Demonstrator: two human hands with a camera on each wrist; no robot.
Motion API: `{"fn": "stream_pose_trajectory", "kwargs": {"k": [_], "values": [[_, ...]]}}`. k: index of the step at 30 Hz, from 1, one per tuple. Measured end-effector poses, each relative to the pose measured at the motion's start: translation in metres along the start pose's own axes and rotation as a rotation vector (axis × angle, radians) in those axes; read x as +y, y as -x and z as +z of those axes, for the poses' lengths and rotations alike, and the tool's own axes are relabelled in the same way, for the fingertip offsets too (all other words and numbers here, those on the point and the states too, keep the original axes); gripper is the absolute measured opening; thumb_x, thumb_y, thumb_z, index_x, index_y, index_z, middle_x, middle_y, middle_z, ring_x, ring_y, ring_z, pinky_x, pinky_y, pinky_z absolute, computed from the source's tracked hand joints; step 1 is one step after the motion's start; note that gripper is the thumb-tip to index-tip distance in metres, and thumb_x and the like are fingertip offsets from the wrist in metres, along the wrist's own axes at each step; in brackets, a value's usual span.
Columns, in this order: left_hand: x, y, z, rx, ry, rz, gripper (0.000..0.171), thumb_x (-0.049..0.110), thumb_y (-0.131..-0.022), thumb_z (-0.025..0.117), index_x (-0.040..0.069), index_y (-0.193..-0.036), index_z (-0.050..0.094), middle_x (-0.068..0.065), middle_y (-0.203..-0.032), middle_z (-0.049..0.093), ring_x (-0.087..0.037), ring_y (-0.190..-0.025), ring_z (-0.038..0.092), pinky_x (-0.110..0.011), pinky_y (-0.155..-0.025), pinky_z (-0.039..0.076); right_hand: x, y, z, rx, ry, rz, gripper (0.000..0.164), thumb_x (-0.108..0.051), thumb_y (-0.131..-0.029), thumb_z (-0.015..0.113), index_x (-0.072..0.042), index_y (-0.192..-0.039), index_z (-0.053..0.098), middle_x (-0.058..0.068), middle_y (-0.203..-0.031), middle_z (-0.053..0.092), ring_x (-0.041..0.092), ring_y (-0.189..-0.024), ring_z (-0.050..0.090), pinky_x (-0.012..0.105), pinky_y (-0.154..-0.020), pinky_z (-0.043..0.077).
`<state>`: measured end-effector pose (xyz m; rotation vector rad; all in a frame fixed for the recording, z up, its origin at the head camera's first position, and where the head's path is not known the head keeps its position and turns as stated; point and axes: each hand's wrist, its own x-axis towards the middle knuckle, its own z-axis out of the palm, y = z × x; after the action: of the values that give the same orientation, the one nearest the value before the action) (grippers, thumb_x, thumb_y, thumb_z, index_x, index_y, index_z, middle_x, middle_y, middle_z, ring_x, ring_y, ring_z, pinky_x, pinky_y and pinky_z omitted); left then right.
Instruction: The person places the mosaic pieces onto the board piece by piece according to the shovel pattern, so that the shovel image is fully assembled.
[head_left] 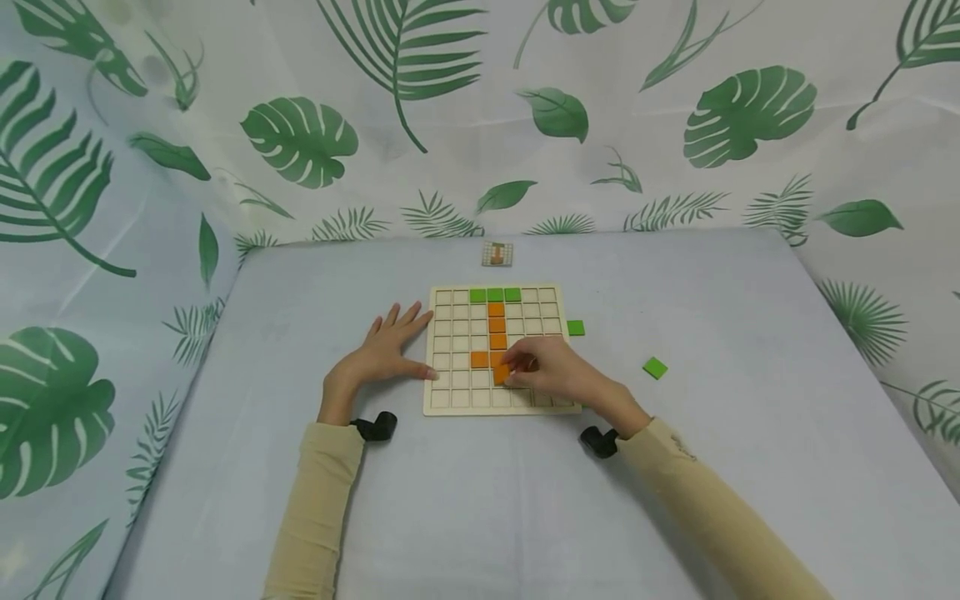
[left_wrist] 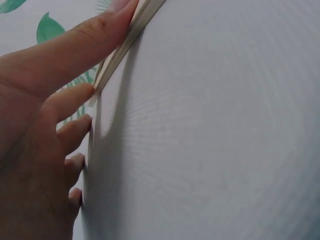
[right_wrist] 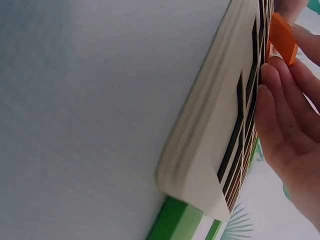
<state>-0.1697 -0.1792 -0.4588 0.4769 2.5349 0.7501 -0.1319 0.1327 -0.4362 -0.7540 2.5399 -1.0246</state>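
Observation:
A pale wooden grid board (head_left: 452, 400) lies on the table. Three green tiles (head_left: 495, 295) sit in a row along its far edge, with a column of orange tiles (head_left: 497, 325) running toward me below them. One more orange tile (head_left: 479, 359) lies just left of the column's near end. My right hand (head_left: 551, 367) pinches an orange tile (right_wrist: 283, 39) between thumb and finger, tilted over the board at the column's near end. Fingers spread, my left hand (head_left: 386, 346) rests at the board's left edge, its thumb (left_wrist: 95, 32) on the rim.
Right of the board lie a loose green tile (head_left: 655, 367) and another green tile (head_left: 576, 327) close against its edge. A small pattern card (head_left: 497, 254) lies beyond the far side. Leaf-printed cloth (head_left: 450, 167) stands behind the table (head_left: 465, 517).

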Motion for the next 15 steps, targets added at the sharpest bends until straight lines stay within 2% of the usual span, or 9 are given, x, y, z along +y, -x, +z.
{"fn": "stream_pose_trajectory", "kwargs": {"k": [9,15], "values": [[0.0035,0.0015,-0.0019,-0.023,0.006,-0.022,0.110,0.048,-0.083,0.081,0.018,-0.167,0.016,-0.007,-0.175,0.001,-0.032,-0.160,-0.015,-0.053,-0.129,-0.010,-0.0078,-0.0019,0.0023,-0.025,0.035,0.012,0.022,-0.008,-0.089,0.079,-0.001,-0.109,0.074,0.005,-0.096,0.073,0.014,-0.084,0.063,0.027,-0.076,0.055],[0.0030,0.0015,-0.0015,-0.021,0.004,-0.020,0.110,0.049,-0.083,0.079,0.017,-0.167,0.016,-0.008,-0.175,0.001,-0.034,-0.160,-0.014,-0.054,-0.129,-0.010,-0.0084,-0.0038,0.0036,-0.024,0.090,-0.016,0.022,-0.008,-0.088,0.081,0.000,-0.107,0.074,0.006,-0.096,0.072,0.013,-0.083,0.062,0.026,-0.075,0.054]]}}
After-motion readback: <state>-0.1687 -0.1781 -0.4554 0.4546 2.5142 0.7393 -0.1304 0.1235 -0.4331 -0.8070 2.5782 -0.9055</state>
